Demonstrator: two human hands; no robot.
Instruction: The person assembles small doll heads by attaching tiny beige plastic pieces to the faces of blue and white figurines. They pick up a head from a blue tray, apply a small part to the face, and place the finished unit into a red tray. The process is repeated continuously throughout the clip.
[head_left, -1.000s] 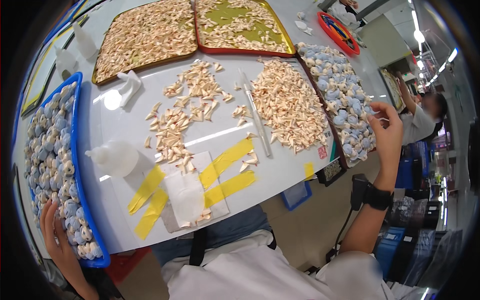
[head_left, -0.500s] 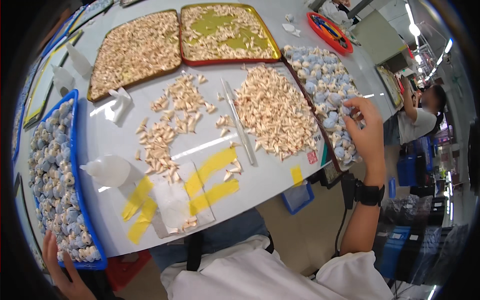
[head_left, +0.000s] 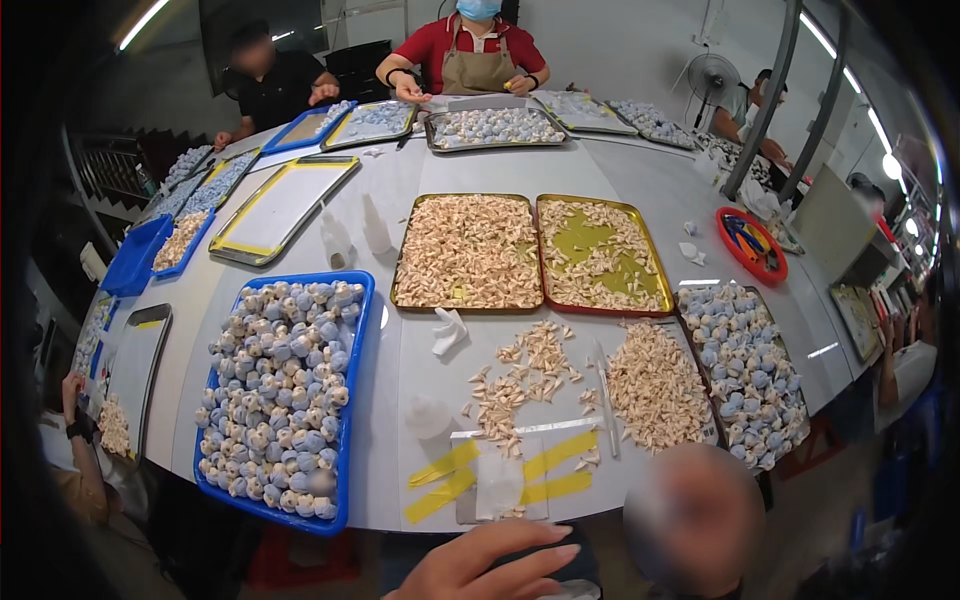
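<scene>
My left hand point(head_left: 490, 565) is at the lower edge, fingers stretched rightward and apart, with nothing seen in them. It is nearest to a white card point(head_left: 498, 484) fixed to the table among yellow tape strips point(head_left: 556, 487). A blurred skin-coloured shape point(head_left: 695, 515), seemingly my right hand, hides part of the near right table edge; its fingers cannot be made out. Beyond it lie a heap of small cream cone-shaped pieces point(head_left: 655, 385) and a tray of round blue-and-cream pieces point(head_left: 745, 375). A clear rod point(head_left: 606, 400) lies along the heap's left side.
To the left, a blue tray point(head_left: 357, 370) holds more round pieces. Two trays of cream pieces point(head_left: 470, 250) point(head_left: 600, 250) stand behind loose ones point(head_left: 525, 380). White bottles point(head_left: 376, 225) point(head_left: 428, 416) and a red tool basket point(head_left: 750, 245) are about. Co-workers point(head_left: 470, 60) sit around the table.
My view has swung up and left, bringing in the far table and co-workers. My left hand has left the blue tray's side; my right hand no longer shows at the right tray's pieces.
</scene>
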